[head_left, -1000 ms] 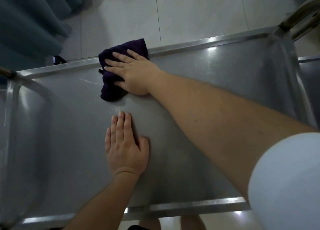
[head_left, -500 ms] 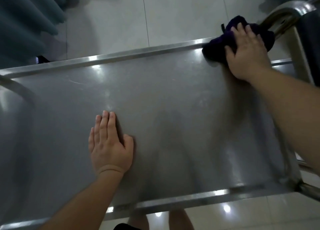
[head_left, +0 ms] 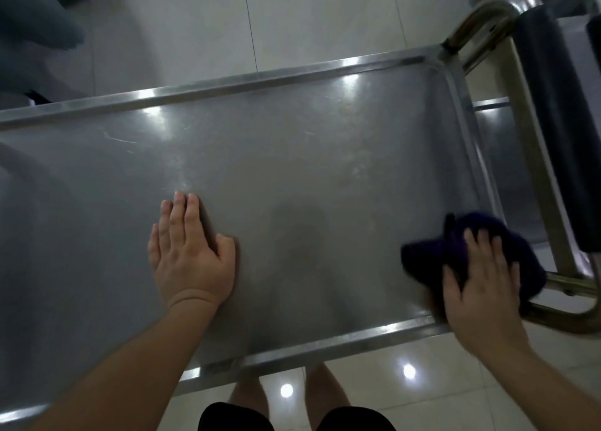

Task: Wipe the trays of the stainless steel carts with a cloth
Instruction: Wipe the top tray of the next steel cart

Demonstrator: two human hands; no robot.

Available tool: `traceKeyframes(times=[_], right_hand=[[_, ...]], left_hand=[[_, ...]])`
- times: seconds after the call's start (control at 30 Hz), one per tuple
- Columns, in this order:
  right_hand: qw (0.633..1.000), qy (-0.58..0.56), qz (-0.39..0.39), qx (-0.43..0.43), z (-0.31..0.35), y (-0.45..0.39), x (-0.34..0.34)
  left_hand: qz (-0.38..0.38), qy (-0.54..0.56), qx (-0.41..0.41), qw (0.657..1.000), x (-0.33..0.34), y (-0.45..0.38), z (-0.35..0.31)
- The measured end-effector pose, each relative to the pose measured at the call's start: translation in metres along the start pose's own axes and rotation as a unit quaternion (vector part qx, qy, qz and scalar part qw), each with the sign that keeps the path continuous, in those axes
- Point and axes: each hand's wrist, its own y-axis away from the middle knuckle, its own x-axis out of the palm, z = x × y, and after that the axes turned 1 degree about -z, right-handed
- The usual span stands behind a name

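Left hand (head_left: 192, 255) flat on tray (head_left: 292, 83) — right hand (head_left: 478, 284), fingers spread, atop dark cloth (head_left: 422, 255) at near-right corner

Head view: L hand (head_left: 192, 255) flat on the steel tray (head_left: 292, 83), fingers straight, mid-left. R hand (head_left: 478, 284) presses the dark purple cloth (head_left: 422, 255) at the tray's near-right corner, fingers spread over it. Cart handle (head_left: 549, 131) w/ dark grip just beyond, right side. Tiled floor (head_left: 325, 18) around.
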Motion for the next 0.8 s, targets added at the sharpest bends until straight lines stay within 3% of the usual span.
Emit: traceKeyframes(times=[0.13,0.27,0.5,0.67,0.8], right_hand=[[0.999,0.01,0.053,-0.011,-0.012,0.042,-0.001],[0.995,0.028,0.076,-0.056,-0.005,0.018,-0.005],[0.984,0.028,-0.044,-0.169,0.094,-0.145,-0.007],[0.986,0.046,-0.013,-0.157,0.17,-0.271,-0.027],[0.988,0.051,0.007,-0.144,0.186,-0.283,-0.033]], left_hand=[[-0.004,0.0,0.004,1.0,0.0,0.001,0.0],[-0.009,-0.006,0.009,1.0,0.003,0.002,0.001],[-0.004,-0.016,0.013,1.0,0.004,0.0,0.003],[0.004,-0.025,0.007,1.0,0.003,0.0,0.002],[0.005,-0.027,0.011,1.0,0.004,0.0,0.004]])
